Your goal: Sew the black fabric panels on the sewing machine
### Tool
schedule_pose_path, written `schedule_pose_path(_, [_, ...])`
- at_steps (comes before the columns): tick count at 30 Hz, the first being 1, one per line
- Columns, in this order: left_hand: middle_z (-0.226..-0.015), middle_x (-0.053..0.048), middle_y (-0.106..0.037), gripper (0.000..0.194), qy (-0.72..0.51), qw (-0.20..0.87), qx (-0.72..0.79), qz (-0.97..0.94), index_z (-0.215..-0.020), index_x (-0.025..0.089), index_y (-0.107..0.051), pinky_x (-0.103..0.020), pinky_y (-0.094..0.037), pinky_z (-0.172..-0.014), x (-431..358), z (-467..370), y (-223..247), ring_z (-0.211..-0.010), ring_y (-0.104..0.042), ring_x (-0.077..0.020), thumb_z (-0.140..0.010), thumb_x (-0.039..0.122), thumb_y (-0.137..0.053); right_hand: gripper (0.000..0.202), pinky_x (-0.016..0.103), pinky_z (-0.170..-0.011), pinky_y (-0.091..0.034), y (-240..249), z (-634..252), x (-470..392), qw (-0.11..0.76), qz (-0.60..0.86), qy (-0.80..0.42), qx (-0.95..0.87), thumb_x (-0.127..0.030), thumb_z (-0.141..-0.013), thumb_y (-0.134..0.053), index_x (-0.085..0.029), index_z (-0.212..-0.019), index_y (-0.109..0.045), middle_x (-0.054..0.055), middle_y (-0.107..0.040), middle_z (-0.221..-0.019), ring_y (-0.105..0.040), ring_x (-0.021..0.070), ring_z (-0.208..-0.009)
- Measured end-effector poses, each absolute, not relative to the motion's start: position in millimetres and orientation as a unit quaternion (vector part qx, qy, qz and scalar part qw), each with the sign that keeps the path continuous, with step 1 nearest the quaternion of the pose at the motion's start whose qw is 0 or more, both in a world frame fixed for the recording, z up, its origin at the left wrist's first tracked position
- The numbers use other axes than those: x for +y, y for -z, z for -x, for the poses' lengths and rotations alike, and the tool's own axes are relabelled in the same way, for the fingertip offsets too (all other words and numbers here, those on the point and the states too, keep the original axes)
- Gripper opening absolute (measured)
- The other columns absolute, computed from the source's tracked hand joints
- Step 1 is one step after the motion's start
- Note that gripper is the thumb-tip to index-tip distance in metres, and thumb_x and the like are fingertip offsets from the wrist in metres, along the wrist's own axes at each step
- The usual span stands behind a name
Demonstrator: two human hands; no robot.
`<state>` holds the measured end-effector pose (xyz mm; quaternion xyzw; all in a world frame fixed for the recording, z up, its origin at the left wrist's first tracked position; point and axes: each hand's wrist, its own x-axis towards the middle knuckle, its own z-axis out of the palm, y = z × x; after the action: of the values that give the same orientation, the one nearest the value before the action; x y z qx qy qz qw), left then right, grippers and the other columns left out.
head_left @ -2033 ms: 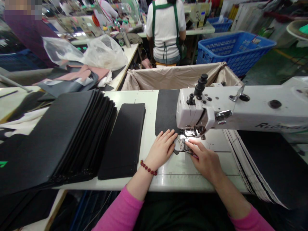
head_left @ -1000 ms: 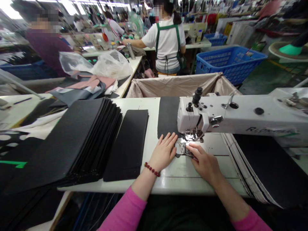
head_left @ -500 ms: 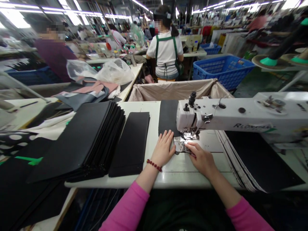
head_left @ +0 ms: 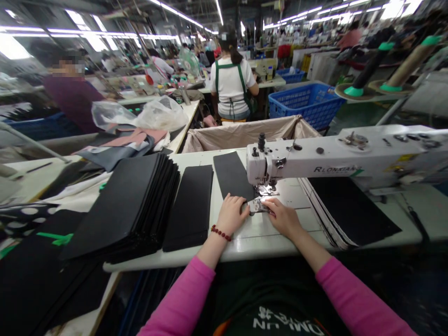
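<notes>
A black fabric panel lies under the head of a white sewing machine, turned at a slant. My left hand, with a red bead bracelet on the wrist, has its fingers bent over the panel's near end; a dark edge shows between thumb and forefinger. Beside the shiny metal needle plate, my right hand is closed, fingertips pressed together at the plate's right side. What these fingertips hold, if anything, is hidden. The needle area is brightly lit.
Left of my hands are a narrow black stack and a tall stack of black panels. Black pieces with pale edges lie under the machine arm. Behind the table are a cloth-lined bin, a blue basket and a seated person.
The panel has turned, its far end swinging left. My left hand has gone from flat with fingers stretched to bent fingers at its near end. The right hand stays by the plate; the camera view has shifted.
</notes>
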<state>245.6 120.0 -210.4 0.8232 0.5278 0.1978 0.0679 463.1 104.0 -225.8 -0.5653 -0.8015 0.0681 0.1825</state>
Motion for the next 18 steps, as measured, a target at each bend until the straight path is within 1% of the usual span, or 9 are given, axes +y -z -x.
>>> schedule_pose_path(1, [-0.113, -0.008, -0.066, 0.031, -0.193, 0.071, 0.524, -0.827, -0.114, 0.019, -0.060, -0.047, -0.025, -0.114, 109, -247, 207, -0.112, -0.058, -0.0227, -0.095, 0.039, -0.045, 0.040, 0.027, -0.068, -0.048, 226, -464, 103, 0.186, 0.566, -0.070, -0.800, -0.018, -0.085, -0.050, -0.031, -0.123, -0.056, 0.000, -0.058, -0.126, -0.063, 0.0181, -0.091])
schedule_pose_path(3, [-0.122, -0.010, -0.062, 0.042, -0.181, 0.077, 0.508, -0.838, -0.122, 0.019, -0.056, -0.047, -0.026, -0.114, 82, -251, 204, -0.118, -0.054, -0.0248, -0.091, 0.048, -0.050, 0.037, 0.027, -0.067, -0.046, 226, -466, 102, 0.194, 0.568, -0.072, -0.797, -0.019, -0.086, -0.049, -0.030, -0.120, -0.057, 0.001, -0.060, -0.123, -0.063, 0.0185, -0.090])
schedule_pose_path(5, [-0.140, -0.013, -0.047, 0.065, -0.160, 0.078, 0.490, -0.854, -0.136, 0.017, -0.044, -0.049, -0.027, -0.112, 52, -255, 204, -0.131, -0.041, -0.0299, -0.084, 0.053, -0.060, 0.035, 0.028, -0.068, -0.046, 226, -468, 101, 0.204, 0.567, -0.074, -0.794, -0.020, -0.086, -0.049, -0.028, -0.120, -0.056, 0.002, -0.061, -0.121, -0.063, 0.0192, -0.091])
schedule_pose_path(6, [-0.144, -0.013, -0.042, 0.069, -0.145, 0.080, 0.480, -0.862, -0.139, 0.017, -0.039, -0.049, -0.029, -0.111, 38, -256, 204, -0.134, -0.036, -0.0310, -0.084, 0.050, -0.062, 0.035, 0.028, -0.069, -0.045, 225, -468, 100, 0.210, 0.566, -0.075, -0.794, -0.020, -0.087, -0.049, -0.027, -0.120, -0.056, 0.002, -0.061, -0.120, -0.062, 0.0195, -0.092])
schedule_pose_path(7, [-0.145, -0.011, -0.041, 0.064, -0.126, 0.086, 0.469, -0.870, -0.140, 0.018, -0.038, -0.047, -0.032, -0.109, 25, -256, 203, -0.134, -0.036, -0.0301, -0.086, 0.043, -0.062, 0.035, 0.028, -0.071, -0.045, 225, -469, 99, 0.217, 0.563, -0.076, -0.794, -0.019, -0.087, -0.049, -0.026, -0.120, -0.056, 0.003, -0.062, -0.119, -0.062, 0.0197, -0.093])
schedule_pose_path(9, [-0.141, -0.007, -0.047, 0.046, -0.087, 0.104, 0.449, -0.883, -0.136, 0.022, -0.043, -0.040, -0.038, -0.104, 5, -254, 198, -0.128, -0.043, -0.0251, -0.091, 0.024, -0.055, 0.034, 0.028, -0.074, -0.044, 224, -470, 98, 0.227, 0.554, -0.080, -0.797, -0.019, -0.087, -0.048, -0.025, -0.120, -0.056, 0.004, -0.063, -0.117, -0.061, 0.0202, -0.094])
schedule_pose_path(11, [-0.132, -0.005, -0.054, 0.041, -0.051, 0.118, 0.430, -0.894, -0.130, 0.023, -0.047, -0.037, -0.043, -0.098, -9, -251, 188, -0.117, -0.051, -0.0220, -0.091, 0.011, -0.049, 0.034, 0.028, -0.075, -0.044, 223, -471, 98, 0.232, 0.539, -0.087, -0.805, -0.019, -0.087, -0.048, -0.023, -0.120, -0.057, 0.005, -0.064, -0.114, -0.061, 0.0204, -0.095])
schedule_pose_path(15, [-0.100, -0.005, -0.064, 0.024, 0.015, 0.112, 0.412, -0.904, -0.108, 0.021, -0.058, -0.037, -0.047, -0.080, -26, -243, 153, -0.090, -0.058, -0.0215, -0.088, 0.009, -0.051, 0.040, 0.027, -0.076, -0.044, 219, -471, 92, 0.228, 0.490, -0.107, -0.834, -0.018, -0.085, -0.050, -0.025, -0.123, -0.057, 0.003, -0.064, -0.119, -0.062, 0.0191, -0.097])
schedule_pose_path(18, [-0.088, -0.002, -0.063, 0.018, -0.011, 0.109, 0.386, -0.916, -0.093, 0.023, -0.059, -0.039, -0.046, -0.081, -35, -229, 116, -0.083, -0.058, -0.0195, -0.088, 0.009, -0.048, 0.048, 0.026, -0.080, -0.045, 214, -466, 82, 0.220, 0.450, -0.121, -0.857, -0.017, -0.082, -0.051, -0.030, -0.129, -0.054, 0.000, -0.060, -0.129, -0.061, 0.0170, -0.102])
